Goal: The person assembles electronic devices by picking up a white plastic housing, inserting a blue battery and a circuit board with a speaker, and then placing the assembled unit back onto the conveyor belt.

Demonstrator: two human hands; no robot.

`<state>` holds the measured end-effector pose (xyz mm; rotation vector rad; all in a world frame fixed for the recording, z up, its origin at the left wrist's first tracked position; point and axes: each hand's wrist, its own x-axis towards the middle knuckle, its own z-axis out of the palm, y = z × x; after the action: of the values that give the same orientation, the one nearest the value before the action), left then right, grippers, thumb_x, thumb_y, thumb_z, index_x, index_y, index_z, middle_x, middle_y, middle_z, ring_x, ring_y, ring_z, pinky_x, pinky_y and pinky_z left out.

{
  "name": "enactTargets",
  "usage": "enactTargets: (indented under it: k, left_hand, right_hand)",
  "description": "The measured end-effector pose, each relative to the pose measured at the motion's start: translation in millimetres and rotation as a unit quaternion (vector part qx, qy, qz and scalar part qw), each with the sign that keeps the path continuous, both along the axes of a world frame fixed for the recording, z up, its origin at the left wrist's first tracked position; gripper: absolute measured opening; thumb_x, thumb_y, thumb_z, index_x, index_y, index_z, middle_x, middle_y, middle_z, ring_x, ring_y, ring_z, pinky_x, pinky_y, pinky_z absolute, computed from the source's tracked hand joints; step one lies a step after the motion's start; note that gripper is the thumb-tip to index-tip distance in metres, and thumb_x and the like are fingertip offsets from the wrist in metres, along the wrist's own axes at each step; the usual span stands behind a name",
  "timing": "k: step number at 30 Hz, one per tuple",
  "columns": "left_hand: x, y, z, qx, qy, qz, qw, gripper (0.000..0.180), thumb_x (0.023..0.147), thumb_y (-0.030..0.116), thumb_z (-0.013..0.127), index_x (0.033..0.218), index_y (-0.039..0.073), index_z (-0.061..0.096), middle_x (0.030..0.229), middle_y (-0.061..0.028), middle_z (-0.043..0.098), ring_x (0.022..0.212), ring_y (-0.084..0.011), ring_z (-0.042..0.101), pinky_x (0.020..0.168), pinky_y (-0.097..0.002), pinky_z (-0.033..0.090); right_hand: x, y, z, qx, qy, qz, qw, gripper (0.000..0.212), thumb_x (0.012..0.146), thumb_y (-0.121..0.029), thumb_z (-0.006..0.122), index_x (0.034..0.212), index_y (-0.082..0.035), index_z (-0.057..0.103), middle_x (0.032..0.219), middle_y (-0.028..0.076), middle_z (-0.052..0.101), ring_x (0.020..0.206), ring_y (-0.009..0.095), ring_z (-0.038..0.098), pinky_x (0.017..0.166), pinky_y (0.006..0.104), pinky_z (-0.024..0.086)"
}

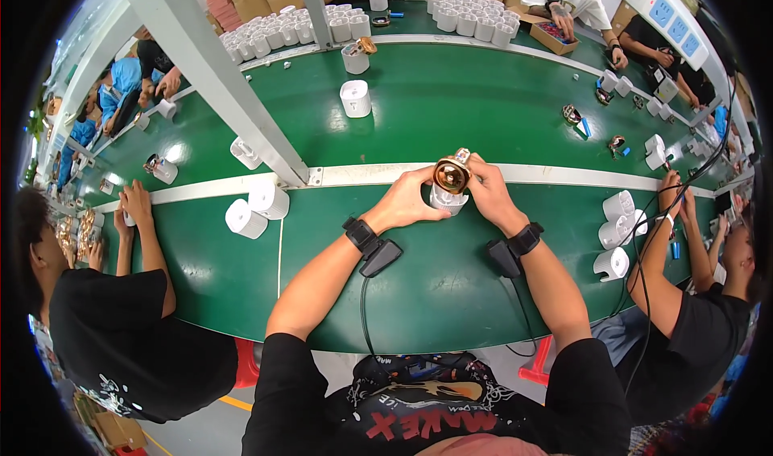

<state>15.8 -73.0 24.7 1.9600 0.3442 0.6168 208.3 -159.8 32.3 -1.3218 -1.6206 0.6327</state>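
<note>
In front of me at the table's middle, my left hand (408, 198) is closed around the left side of a white plastic housing (448, 202). A shiny copper-coloured round part (451, 177) sits tilted over the top of that housing. My right hand (489, 189) grips this part at its right edge, fingers bent behind it. Whether the part is seated in the housing or only held over it, I cannot tell. Each of my wrists wears a black strap with a small black box and a cable.
Two white housings (256, 208) stand left of my arms, several more (618, 229) to the right. Beyond the pale rail (378, 174) runs a green belt (451, 78) carrying a white housing (355, 99). A metal post (217, 86) slants across the left. Co-workers sit on both sides.
</note>
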Motion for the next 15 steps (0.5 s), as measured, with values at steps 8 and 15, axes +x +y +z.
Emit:
enactTargets:
  k: [8, 15]
  left_hand:
    - [-3, 1, 8, 0.013, 0.002, 0.064, 0.998, 0.060, 0.065, 0.015, 0.084, 0.119, -0.001, 0.062, 0.111, -0.0130, 0.068, 0.106, -0.0226, 0.063, 0.098, -0.0350, 0.048]
    - [-34, 59, 0, 0.064, 0.046, 0.356, 0.931, 0.074, 0.064, 0.017, 0.085, 0.127, -0.003, 0.053, 0.113, -0.0176, 0.065, 0.106, -0.0304, 0.062, 0.096, -0.0380, 0.048]
  right_hand:
    - [-6, -2, 8, -0.038, 0.045, -0.002, 0.998, 0.024, 0.098, -0.012, 0.051, 0.112, 0.000, 0.066, 0.103, 0.006, 0.065, 0.098, 0.016, 0.057, 0.089, 0.0304, 0.045]
    - [10, 5, 0, 0.002, 0.026, -0.100, 0.995, 0.025, 0.095, -0.013, 0.058, 0.113, -0.001, 0.069, 0.106, 0.011, 0.070, 0.089, 0.019, 0.064, 0.082, 0.0316, 0.050]
